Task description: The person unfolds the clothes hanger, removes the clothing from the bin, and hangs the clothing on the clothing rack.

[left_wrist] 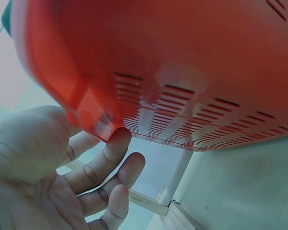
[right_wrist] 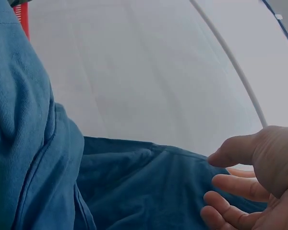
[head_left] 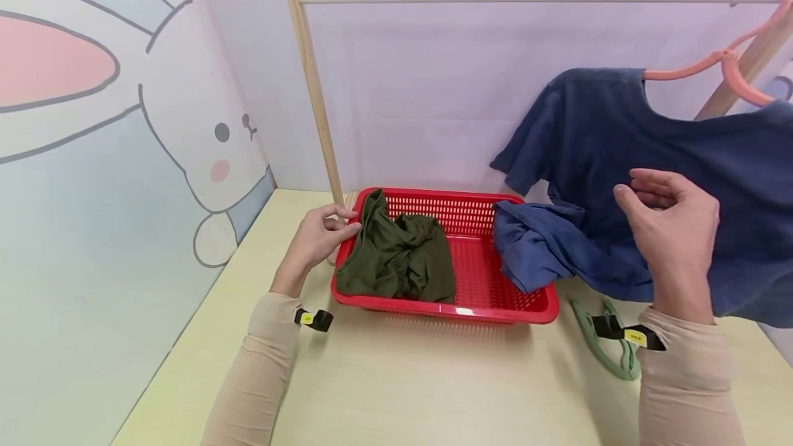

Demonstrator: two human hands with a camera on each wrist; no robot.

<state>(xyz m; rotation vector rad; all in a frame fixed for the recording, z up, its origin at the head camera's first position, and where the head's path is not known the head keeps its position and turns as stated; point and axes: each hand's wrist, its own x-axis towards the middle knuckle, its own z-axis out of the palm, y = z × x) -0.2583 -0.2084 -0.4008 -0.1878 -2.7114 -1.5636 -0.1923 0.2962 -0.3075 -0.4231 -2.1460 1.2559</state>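
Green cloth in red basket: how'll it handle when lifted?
Likely floppy: the green cloth lies crumpled in loose folds. Probably light, since the folds look thin. Unlikely to roll, being a slumped heap inside the red basket.

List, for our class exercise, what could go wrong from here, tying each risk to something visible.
The blue cloth draped over the right rim of the red basket might slide out or drag if the left grip, on the opposite rim, pulls the basket.
The green hanger could get knocked, appearing right beside the right sleeve.
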